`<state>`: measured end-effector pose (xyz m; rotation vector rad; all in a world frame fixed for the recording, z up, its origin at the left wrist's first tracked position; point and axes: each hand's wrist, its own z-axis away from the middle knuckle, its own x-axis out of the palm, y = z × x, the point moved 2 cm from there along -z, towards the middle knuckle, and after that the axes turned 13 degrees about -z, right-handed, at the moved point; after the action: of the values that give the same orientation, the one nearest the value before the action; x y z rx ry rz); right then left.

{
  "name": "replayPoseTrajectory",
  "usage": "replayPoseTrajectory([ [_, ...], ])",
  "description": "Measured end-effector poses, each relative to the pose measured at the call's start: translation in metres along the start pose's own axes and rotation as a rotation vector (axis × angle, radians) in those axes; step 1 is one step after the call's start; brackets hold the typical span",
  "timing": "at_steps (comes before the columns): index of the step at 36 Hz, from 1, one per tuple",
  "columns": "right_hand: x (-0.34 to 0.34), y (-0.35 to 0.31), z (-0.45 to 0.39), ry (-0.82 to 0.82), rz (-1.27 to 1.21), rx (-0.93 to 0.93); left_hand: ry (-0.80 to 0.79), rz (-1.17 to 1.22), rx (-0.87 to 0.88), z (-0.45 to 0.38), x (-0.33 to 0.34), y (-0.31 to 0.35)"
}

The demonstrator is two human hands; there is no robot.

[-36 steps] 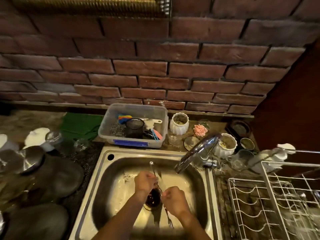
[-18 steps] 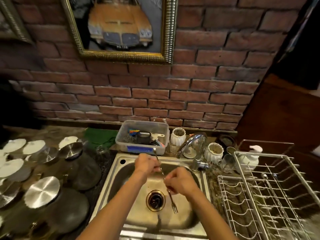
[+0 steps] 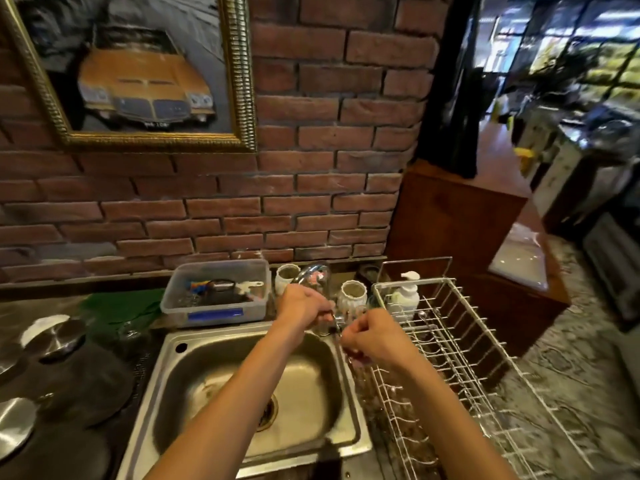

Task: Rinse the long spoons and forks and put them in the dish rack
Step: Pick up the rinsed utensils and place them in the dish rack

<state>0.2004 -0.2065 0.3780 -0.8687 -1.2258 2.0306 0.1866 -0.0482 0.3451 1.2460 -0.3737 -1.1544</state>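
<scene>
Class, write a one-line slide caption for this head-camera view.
Left hand and right hand, both closed around blurred cutlery, meet at the steel sink's right rim beside the wire dish rack.

1. Brick wall (image 3: 311, 202): reddish-brown bricks with darker grey joints.
2. Picture frame (image 3: 239, 81): gold, with a ribbed pattern; the painted car (image 3: 145, 91) inside is orange-yellow.
3. Sink (image 3: 242, 375): silvery steel.
4. Dish rack (image 3: 450, 341): white wire.
5. Plastic tub (image 3: 221, 292): clear, with a blue label.
6. Cloth (image 3: 117, 306): green.
7. Ribbed cup (image 3: 351, 297): white.
8. Cabinet (image 3: 450, 220): dark reddish wood.
</scene>
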Motion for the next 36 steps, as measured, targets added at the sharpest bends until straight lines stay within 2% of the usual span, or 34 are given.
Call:
replayPoseTrajectory([
  [5, -0.056, 0.025, 0.012, 0.102, -0.017, 0.029, -0.096, -0.059, 0.054, 0.003, 0.065, 0.018],
  [9, -0.094, 0.042, 0.011, 0.123, 0.003, 0.063, -0.122, -0.118, 0.057, 0.001, 0.109, 0.031],
  [20, -0.157, 0.084, -0.019, 0.126, 0.176, 0.071, 0.024, -0.470, -0.057, -0.024, 0.189, 0.045],
  [26, -0.174, 0.098, -0.035, 0.037, 0.194, 0.109, 0.110, -0.671, -0.060, -0.029, 0.217, 0.048],
  [32, -0.178, 0.110, -0.046, -0.007, 0.202, 0.117, 0.182, -0.756, -0.062, -0.032, 0.232, 0.045],
  [36, -0.182, 0.114, -0.052, -0.043, 0.239, 0.117, 0.174, -0.867, -0.049, -0.036, 0.242, 0.044],
])
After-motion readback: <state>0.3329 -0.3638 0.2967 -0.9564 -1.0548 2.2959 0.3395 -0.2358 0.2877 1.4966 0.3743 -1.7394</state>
